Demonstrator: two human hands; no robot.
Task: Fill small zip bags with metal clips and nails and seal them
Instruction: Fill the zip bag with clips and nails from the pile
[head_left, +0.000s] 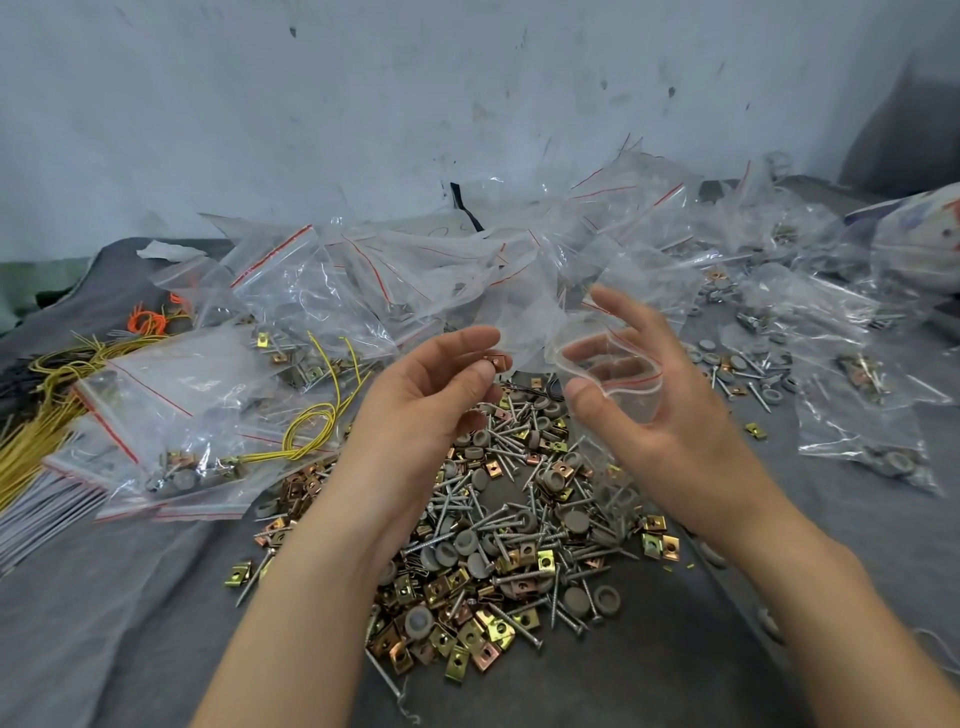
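Holding forearms (291, 597) over loose clips and nails (519, 545), pinching one metal clip (496, 359) in left hand (431, 400), gripping zip bag (615, 375) in right hand (665, 431), presenting its open mouth just right of clip.

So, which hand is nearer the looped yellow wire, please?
Left. The left hand is just right of the yellow wire; the right hand lies farther right.

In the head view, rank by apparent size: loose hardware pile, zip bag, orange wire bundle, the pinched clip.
Largest to smallest:
hardware pile
zip bag in the right hand
orange wire bundle
clip in the left hand
The bundle lies farther off, so its true size is unsure.
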